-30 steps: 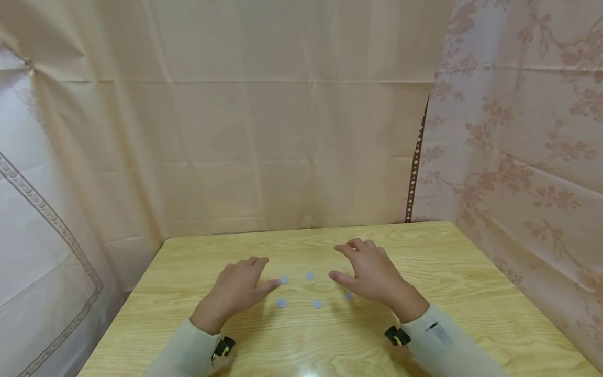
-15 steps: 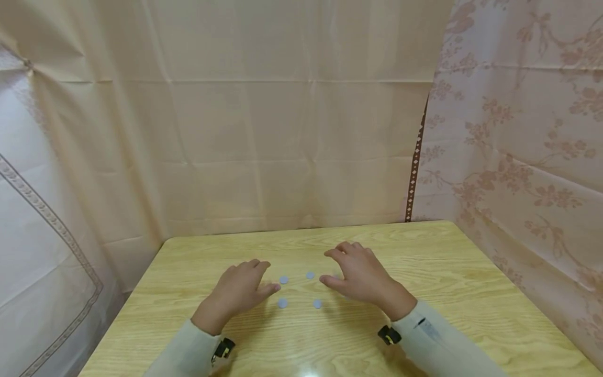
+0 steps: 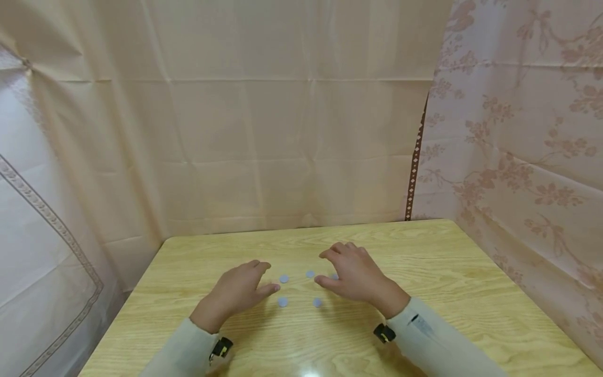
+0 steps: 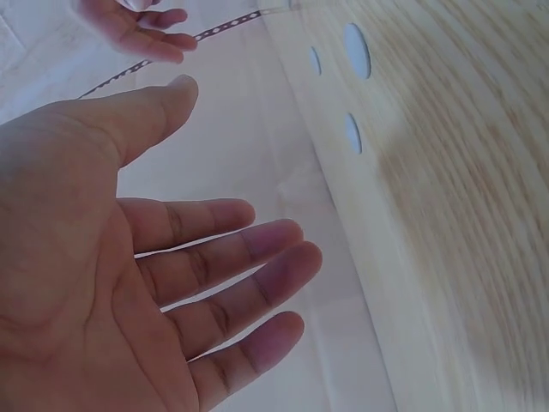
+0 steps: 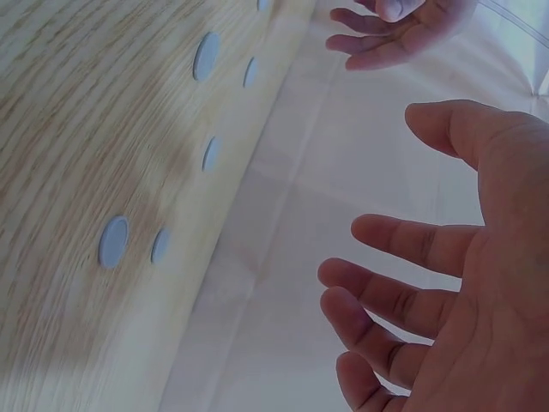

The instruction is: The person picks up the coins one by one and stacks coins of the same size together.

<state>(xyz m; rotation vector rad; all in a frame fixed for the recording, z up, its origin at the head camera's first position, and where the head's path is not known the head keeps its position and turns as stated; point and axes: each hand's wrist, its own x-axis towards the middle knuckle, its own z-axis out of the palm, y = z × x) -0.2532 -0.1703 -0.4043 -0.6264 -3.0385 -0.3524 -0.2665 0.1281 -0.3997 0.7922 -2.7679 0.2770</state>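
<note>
Several small flat pale blue-grey discs lie on the wooden table in two loose rows, among them a front-left disc [image 3: 282, 302], a front-middle disc [image 3: 317, 302], a back-left disc [image 3: 283, 279] and a back-middle disc [image 3: 310, 274]. My left hand [image 3: 237, 288] hovers just left of them, holding nothing, its fingers spread and relaxed. On the other side, my right hand [image 3: 360, 275] hangs over the right end of the rows and partly covers a back-right disc [image 3: 335, 276]. The right wrist view shows another disc [image 5: 113, 241] hidden from the head view. Neither hand touches a disc.
The light wood-grain table [image 3: 424, 251] ends at a beige curtain [image 3: 282, 131] behind it. A flowered pink curtain [image 3: 527, 157] hangs along the right side, a white cloth [image 3: 42, 251] at the left.
My right hand has moved left and slightly inward over the right-hand discs, covering the front-right one. The left hand has barely shifted. The discs have stayed in place.
</note>
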